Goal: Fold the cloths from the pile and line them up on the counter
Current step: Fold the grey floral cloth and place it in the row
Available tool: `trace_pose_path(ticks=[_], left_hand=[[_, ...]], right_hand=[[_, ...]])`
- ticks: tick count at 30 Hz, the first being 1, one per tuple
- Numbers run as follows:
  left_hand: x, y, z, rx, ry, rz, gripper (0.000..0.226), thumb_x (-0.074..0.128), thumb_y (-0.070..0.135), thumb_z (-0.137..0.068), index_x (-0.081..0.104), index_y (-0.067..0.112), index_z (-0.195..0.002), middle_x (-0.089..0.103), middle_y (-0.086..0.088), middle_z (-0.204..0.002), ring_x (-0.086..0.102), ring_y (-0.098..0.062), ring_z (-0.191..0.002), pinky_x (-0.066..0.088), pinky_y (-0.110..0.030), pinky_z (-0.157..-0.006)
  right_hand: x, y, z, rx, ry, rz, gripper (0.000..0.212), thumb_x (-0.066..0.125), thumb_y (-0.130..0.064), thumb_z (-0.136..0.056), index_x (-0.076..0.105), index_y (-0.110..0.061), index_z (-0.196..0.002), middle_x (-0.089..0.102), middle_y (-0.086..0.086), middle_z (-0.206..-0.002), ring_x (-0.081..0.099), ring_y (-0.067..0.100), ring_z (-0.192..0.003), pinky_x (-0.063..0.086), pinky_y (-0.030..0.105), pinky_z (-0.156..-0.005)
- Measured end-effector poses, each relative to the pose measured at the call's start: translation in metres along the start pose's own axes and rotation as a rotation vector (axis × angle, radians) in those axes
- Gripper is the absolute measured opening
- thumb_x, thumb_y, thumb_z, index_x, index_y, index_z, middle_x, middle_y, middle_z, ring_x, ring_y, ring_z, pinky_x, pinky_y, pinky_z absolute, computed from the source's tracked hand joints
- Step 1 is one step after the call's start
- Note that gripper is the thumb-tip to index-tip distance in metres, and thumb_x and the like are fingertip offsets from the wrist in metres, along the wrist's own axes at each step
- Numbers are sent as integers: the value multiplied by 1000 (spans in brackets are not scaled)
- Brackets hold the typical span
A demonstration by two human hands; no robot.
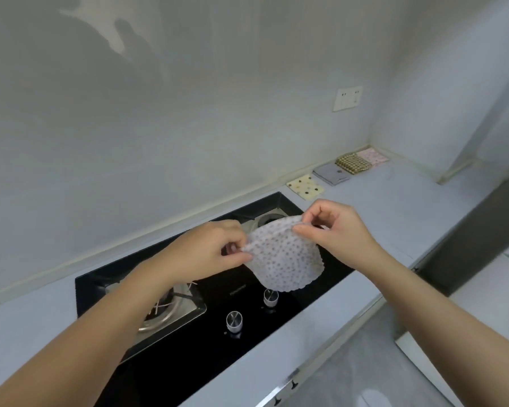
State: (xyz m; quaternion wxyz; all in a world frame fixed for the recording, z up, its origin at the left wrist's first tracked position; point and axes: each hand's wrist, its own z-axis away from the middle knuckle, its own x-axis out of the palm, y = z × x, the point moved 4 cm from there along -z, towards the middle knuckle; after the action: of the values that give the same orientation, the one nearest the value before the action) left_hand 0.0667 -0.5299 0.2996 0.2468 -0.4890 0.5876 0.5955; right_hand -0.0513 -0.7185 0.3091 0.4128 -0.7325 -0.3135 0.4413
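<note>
Above the black hob (pixel 247 289), a dotted white cloth (pixel 285 257) is pinched at its top corners by the left hand (pixel 206 251) and right hand (pixel 335 227); four folded cloths (pixel 338 171) are lined up beyond the hob on the counter (pixel 394 212).

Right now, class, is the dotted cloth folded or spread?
Folded, it seems: left hand and right hand pinch the dotted cloth by its doubled edge.
</note>
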Motion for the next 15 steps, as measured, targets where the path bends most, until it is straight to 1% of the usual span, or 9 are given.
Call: trace_pose_path(ticks=[3,5,7,9,11,13,15], left_hand=[[3,-2,-29,-4,57,140,20,62,41,-83,52,33,-69,56,14,-78,59,-9,-75,51,-32,-71],[8,1,-50,-22,81,171,24,66,41,-81,50,30,-66,57,15,-73,58,-8,-69,51,-31,-66],[22,6,-78,-29,79,160,31,70,40,-79,47,26,-63,55,17,-69,52,-6,-62,46,-31,-61],[39,14,-105,-29,52,194,31,73,33,-79,47,26,-64,53,14,-66,49,-7,-59,44,-31,-59],[59,27,-137,-7,22,246,22,74,23,-81,54,25,-71,52,12,-68,50,-9,-63,44,-28,-63],[77,44,-169,7,0,247,12,71,20,-84,62,15,-78,53,9,-71,49,-9,-66,43,-24,-65],[94,60,-201,-4,-25,237,20,68,24,-85,62,7,-76,53,3,-73,48,-12,-66,43,-27,-65]], right_hand=[[-35,23,-5,64,93,-69,15,77,-7,-76,62,-3,-72,69,2,-69,66,14,-66,52,21,-63],[-49,37,-8,86,107,-86,15,77,-7,-75,63,-3,-72,70,7,-70,66,18,-66,53,23,-63],[-66,54,-12,99,117,-90,15,77,-7,-76,63,-6,-70,69,8,-69,64,19,-64,53,27,-63],[-88,69,-18,102,135,-90,16,77,-8,-76,62,-9,-69,67,5,-66,59,13,-60,49,25,-60],[-121,86,-23,92,153,-91,17,76,-7,-78,61,-10,-69,64,1,-63,53,8,-56,45,19,-57],[-157,104,-27,82,153,-95,18,75,-6,-79,60,-10,-69,62,4,-63,51,11,-56,43,20,-56],[-193,122,-31,90,152,-112,18,74,-6,-80,60,-11,-69,57,13,-65,47,18,-59,41,24,-57]])
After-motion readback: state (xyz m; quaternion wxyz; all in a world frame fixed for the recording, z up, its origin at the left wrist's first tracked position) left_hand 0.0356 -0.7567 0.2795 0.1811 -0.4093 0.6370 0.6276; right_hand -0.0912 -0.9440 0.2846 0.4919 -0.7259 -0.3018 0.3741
